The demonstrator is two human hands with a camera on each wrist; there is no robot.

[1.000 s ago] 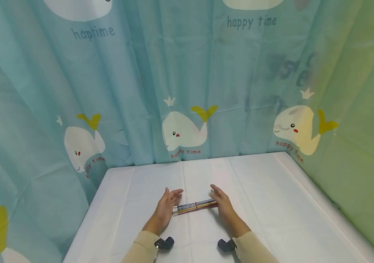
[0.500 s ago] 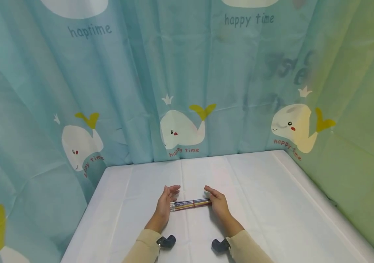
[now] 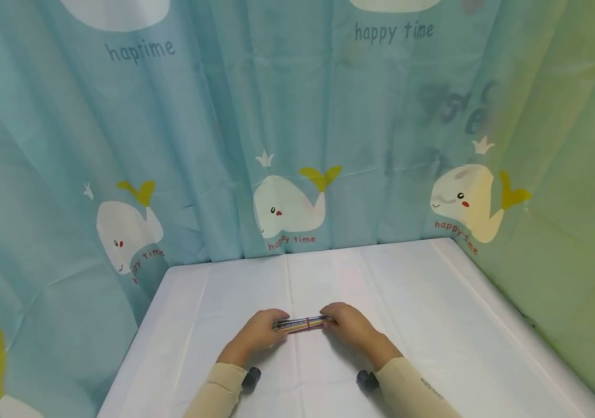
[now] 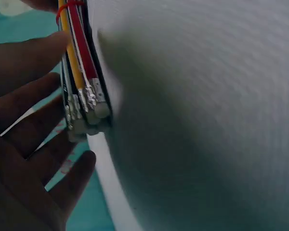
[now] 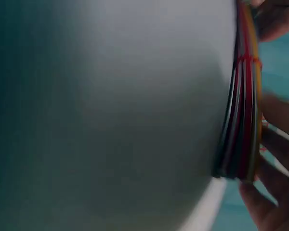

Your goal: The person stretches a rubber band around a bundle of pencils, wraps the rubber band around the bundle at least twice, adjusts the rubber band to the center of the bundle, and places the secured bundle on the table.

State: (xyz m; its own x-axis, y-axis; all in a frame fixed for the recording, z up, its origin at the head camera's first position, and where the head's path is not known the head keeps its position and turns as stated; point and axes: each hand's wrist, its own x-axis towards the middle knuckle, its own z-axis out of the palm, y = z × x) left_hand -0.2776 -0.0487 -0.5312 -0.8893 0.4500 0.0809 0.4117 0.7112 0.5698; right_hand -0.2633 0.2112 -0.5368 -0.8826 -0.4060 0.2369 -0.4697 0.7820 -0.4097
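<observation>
A bundle of pencils [image 3: 297,326], tied round the middle with a red rubber band [image 3: 307,323], lies crosswise between both hands. My left hand [image 3: 256,335] grips its eraser end. In the left wrist view the thumb lies across yellow and red pencils [image 4: 76,57], with fingers behind them and white erasers [image 4: 101,110] in metal ferrules below. At the other end, my right hand [image 3: 353,328] holds the bundle between thumb and fingers. The right wrist view is blurred, but shows the flat pencil ends [image 5: 231,175] beside the fingertips.
A white cloth covers the table [image 3: 407,313] under the hands. Behind and on the left hangs a blue-green curtain [image 3: 213,145] printed with whales; its right side [image 3: 579,232] looks greener. Dark wrist-worn devices sit at both cuffs, such as the left one [image 3: 251,379].
Both hands had straighter fingers beside the bundle's ends. They have since turned over, and their fingers have curled onto the pencils. Earlier, the right hand moved left with that end of the bundle.
</observation>
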